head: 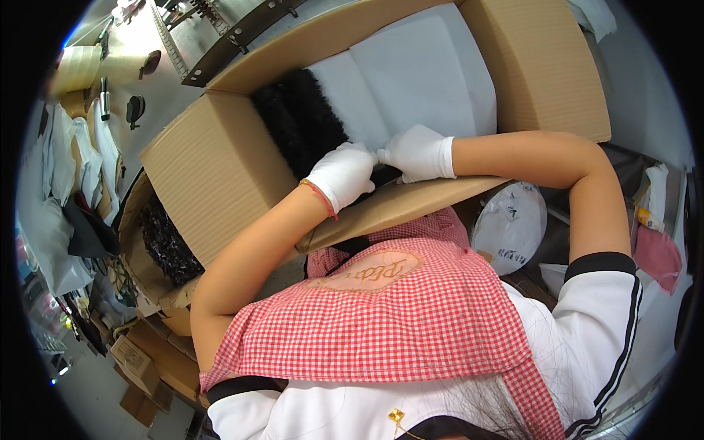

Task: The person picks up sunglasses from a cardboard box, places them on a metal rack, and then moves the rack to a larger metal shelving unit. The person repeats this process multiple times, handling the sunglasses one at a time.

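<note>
My left hand (342, 169), in a white glove, is inside an open cardboard box (220, 148), at the near edge of a black furry item (300, 118). Right beside it, its fingertips meeting the left ones, is my right hand (419, 153), also gloved in white. The right hand lies against the near edge of a white sheet or wrapper (412, 71), which covers much of the black item. Both hands have curled fingers, but the fingertips are hidden, so what they pinch is unclear. A dark strip shows below the hands, by the box's near wall.
A metal table (181, 110) behind the box bears dark clips (135, 110), a marker (105, 99) and a perforated metal rail (242, 41). At left, another carton holds shiny black material (168, 236). A round white-wrapped roll (510, 228) stands below the right forearm. Cartons (137, 366) are stacked lower left.
</note>
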